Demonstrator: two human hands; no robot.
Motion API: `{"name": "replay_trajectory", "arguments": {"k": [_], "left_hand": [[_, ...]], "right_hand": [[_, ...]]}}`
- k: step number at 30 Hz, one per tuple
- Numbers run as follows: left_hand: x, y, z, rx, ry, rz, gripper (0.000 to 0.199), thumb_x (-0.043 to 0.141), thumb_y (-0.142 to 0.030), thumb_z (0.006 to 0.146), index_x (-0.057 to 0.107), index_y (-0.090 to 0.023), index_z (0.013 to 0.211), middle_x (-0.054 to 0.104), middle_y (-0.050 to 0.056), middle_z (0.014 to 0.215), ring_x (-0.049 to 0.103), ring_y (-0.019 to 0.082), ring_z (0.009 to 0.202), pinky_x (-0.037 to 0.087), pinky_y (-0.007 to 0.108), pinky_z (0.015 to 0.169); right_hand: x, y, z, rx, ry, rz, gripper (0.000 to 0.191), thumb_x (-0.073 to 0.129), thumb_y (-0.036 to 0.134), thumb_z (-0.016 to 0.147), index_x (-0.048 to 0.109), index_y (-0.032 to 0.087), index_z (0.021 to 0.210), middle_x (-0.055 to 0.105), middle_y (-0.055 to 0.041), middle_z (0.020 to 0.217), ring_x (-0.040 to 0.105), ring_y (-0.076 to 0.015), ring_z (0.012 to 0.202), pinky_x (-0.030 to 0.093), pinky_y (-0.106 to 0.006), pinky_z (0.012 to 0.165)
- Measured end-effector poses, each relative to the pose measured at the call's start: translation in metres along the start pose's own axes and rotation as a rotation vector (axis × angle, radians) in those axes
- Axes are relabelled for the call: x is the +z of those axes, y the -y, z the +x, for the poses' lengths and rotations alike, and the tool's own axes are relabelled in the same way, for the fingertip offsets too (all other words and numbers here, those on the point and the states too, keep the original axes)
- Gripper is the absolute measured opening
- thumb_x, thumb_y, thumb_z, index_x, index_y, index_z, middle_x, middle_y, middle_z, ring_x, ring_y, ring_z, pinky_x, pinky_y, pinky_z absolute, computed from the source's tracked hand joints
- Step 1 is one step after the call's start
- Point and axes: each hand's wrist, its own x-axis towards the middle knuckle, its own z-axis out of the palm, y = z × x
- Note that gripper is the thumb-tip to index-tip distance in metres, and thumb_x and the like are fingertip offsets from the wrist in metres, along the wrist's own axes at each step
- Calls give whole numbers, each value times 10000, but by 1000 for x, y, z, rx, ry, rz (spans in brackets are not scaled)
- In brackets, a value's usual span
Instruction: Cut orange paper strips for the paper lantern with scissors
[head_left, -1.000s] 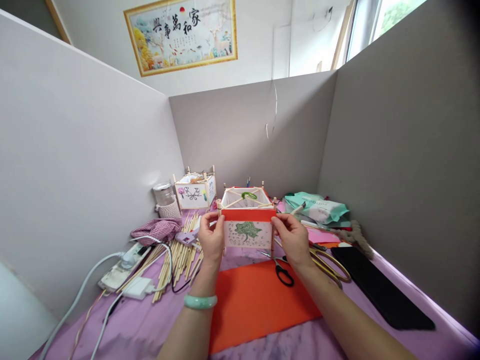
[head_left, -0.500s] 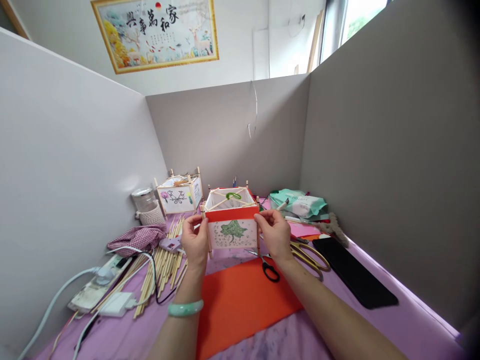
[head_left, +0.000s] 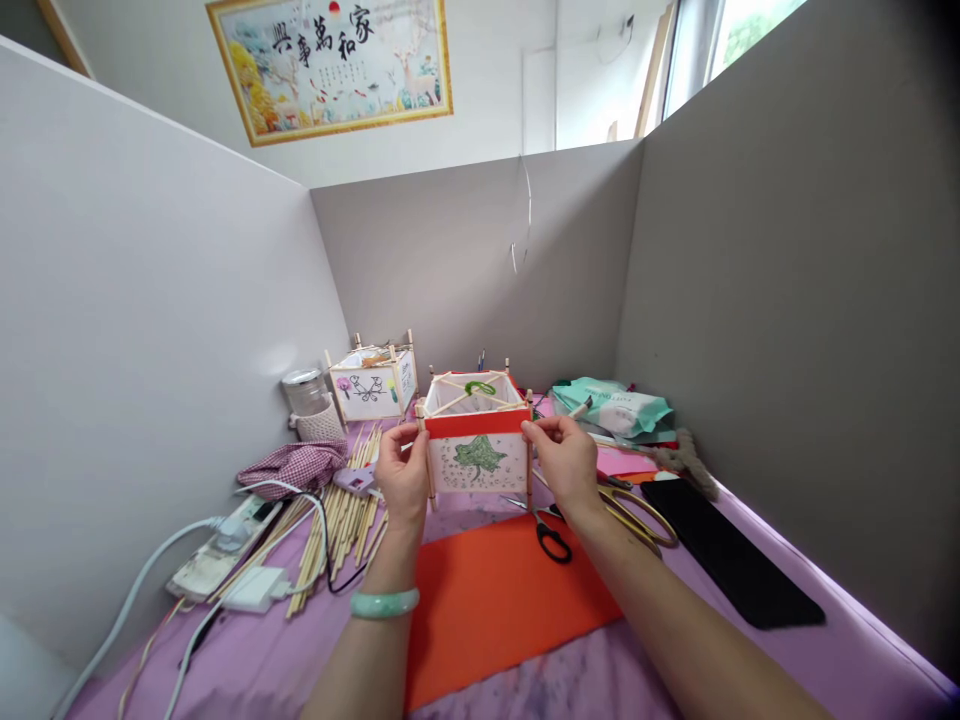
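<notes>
In front of me stands a square paper lantern [head_left: 480, 466] with a wooden stick frame and a green leaf drawing on its near panel. A red paper strip [head_left: 477, 425] runs along the panel's top edge, and a green loop [head_left: 480, 388] lies on the crossed sticks on top. My left hand [head_left: 402, 470] pinches the lantern's left front edge near the strip's end. At the right front edge, my right hand [head_left: 562, 462] pinches the other end of the strip. Below the lantern lies an orange-red sheet [head_left: 510, 610], with black-handled scissors [head_left: 553, 543] at its far edge.
A second lantern [head_left: 369, 388] and a lidded jar [head_left: 307, 400] stand at the back left. Wooden sticks [head_left: 337, 530], a checked cloth [head_left: 292, 466] and a power strip [head_left: 214, 560] lie left. Rightward are gold-handled scissors [head_left: 645, 518], a black phone [head_left: 731, 550] and a wipes pack [head_left: 611, 405].
The whole view has shifted slightly, so everything appears a little further right. Both hands keep their hold at the lantern's front edges.
</notes>
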Motion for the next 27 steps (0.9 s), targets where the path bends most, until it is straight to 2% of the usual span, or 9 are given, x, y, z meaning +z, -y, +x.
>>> {"name": "replay_trajectory", "arguments": {"k": [9,17,20,23,27], "left_hand": [[0,-2,-1,-24,15,9,212,658,-284,706,574,-150,847,611,35,826,582,130,748,465,236,679],[0,-4,-1,-46,29,-12,225,656,-304,709,567,-151,848,609,37,831,582,126,729,467,238,673],[-2,-2,-2,-15,32,10,224,643,-312,723,572,-152,863,609,41,837,583,132,744,467,244,685],[-5,1,-1,33,-15,42,211,602,-334,759,576,-155,869,610,49,847,586,140,775,465,250,702],[-12,2,0,27,-77,-16,202,537,-352,807,565,-161,862,602,37,815,580,124,727,468,249,686]], "right_hand": [[1,-1,0,4,-1,-26,255,642,411,682,623,161,731,653,-31,655,571,-168,597,429,-282,588],[1,4,-5,47,61,147,266,666,406,680,590,158,740,616,-5,637,472,-99,475,387,-230,473],[-4,5,-4,73,130,306,276,695,391,661,572,156,736,593,11,622,426,-69,447,343,-202,438],[-18,2,-1,145,221,466,297,722,378,644,558,151,743,576,21,621,392,-45,441,305,-180,425],[-44,-12,-7,274,407,507,302,716,384,662,537,156,749,555,35,611,372,-33,437,276,-170,425]]}}
